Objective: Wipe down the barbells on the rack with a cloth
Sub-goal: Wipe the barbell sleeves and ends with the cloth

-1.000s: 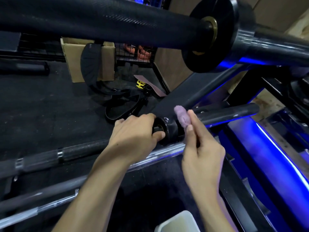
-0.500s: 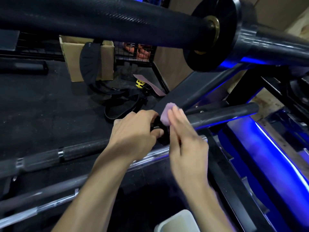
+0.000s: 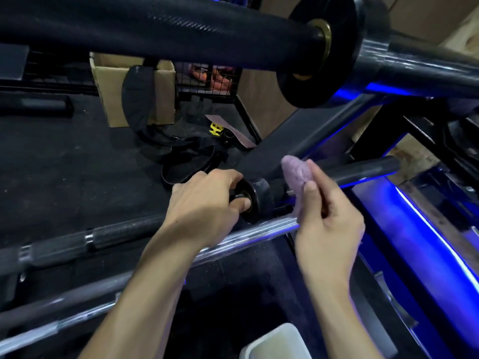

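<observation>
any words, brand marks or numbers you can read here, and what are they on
None can be read.
The black strap on the floor past the left hand carries a small pale mark, too blurred to read.
The yellow clip has a moulded shape, not clear lettering.
The cardboard box shows no print.

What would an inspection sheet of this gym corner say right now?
Surface: dark floor mat.
Job's things: black barbell on rack; purple cloth beside its collar.
Clutter: cardboard box, black straps, yellow clip, white tub.
Hands: left hand grips the barbell by the collar; right hand pinches the cloth.
Cables: nothing seen.
Surroundings: upper barbell overhead, blue lighting.
</observation>
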The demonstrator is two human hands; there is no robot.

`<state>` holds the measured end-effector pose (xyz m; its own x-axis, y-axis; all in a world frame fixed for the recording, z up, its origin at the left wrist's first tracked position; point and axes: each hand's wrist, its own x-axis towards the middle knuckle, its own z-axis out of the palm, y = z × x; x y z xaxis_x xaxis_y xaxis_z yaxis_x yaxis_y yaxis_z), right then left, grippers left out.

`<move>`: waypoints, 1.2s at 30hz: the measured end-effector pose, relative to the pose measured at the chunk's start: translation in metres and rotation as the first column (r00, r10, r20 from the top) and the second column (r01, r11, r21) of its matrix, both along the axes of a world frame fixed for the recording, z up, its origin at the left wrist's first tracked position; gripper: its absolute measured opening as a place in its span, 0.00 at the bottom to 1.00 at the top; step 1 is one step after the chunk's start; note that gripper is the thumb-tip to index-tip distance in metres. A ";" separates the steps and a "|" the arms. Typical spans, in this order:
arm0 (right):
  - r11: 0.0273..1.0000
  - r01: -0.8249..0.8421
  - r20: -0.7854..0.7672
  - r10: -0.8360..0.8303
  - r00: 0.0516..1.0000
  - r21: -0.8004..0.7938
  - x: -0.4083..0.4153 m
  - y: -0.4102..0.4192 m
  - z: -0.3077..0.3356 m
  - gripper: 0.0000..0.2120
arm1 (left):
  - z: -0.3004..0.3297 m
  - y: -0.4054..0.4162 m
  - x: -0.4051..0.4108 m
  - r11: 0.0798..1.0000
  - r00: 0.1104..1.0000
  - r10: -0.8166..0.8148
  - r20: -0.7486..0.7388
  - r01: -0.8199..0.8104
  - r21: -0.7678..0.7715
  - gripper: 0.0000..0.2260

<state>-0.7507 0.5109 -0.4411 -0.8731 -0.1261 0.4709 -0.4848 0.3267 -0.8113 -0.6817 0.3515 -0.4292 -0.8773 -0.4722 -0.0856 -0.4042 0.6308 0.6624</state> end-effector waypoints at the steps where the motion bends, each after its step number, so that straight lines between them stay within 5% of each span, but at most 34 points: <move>1: 1.000 -0.026 -0.012 0.026 1.000 0.002 0.009 0.000 -0.005 0.15 | -0.001 0.000 0.000 1.000 1.000 -0.001 0.004 0.001 -0.015 0.15; 6: 0.956 -0.169 -0.318 0.243 0.917 0.241 0.034 -0.008 -0.038 0.14 | -0.004 0.000 -0.001 1.000 0.999 0.007 -0.046 -0.007 0.004 0.13; 13: 0.852 -0.209 -0.076 0.278 0.958 0.479 -0.009 -0.037 0.007 0.13 | -0.001 0.001 0.000 1.000 0.997 0.022 -0.071 -0.023 -0.017 0.14; 17: 0.873 -0.138 -0.266 0.288 0.920 0.468 0.024 -0.015 -0.017 0.20 | -0.002 0.001 0.001 1.000 0.992 0.019 -0.125 -0.018 0.011 0.14; 20: 0.853 -0.177 -0.187 0.302 0.935 0.491 0.006 -0.026 -0.007 0.17 | -0.002 0.001 0.001 0.999 0.986 0.039 -0.161 -0.037 0.014 0.14; 22: 0.881 -0.193 -0.076 0.249 0.965 0.431 -0.011 -0.037 0.008 0.15 | -0.002 0.001 0.002 0.998 0.987 0.062 -0.149 -0.061 0.011 0.18; 25: 0.979 -0.153 0.017 0.152 0.988 0.134 -0.027 -0.033 0.029 0.14 | 0.000 0.001 0.002 0.998 0.994 0.053 -0.097 -0.055 -0.020 0.24; 28: 0.998 -0.019 0.145 0.027 0.989 -0.058 -0.028 -0.013 0.032 0.10 | -0.001 0.002 0.000 0.996 1.000 -0.008 0.026 0.010 -0.089 0.21; 36: 0.990 -0.135 0.177 0.140 0.974 -0.043 0.023 -0.009 0.002 0.08 | -0.002 0.002 -0.002 0.995 1.000 -0.011 0.013 0.013 -0.102 0.19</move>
<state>-0.7276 0.5016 -0.4390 -0.9190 -0.2386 0.3139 -0.3691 0.2407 -0.8977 -0.6833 0.3530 -0.4310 -0.8821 -0.4685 -0.0483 -0.4039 0.6997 0.5893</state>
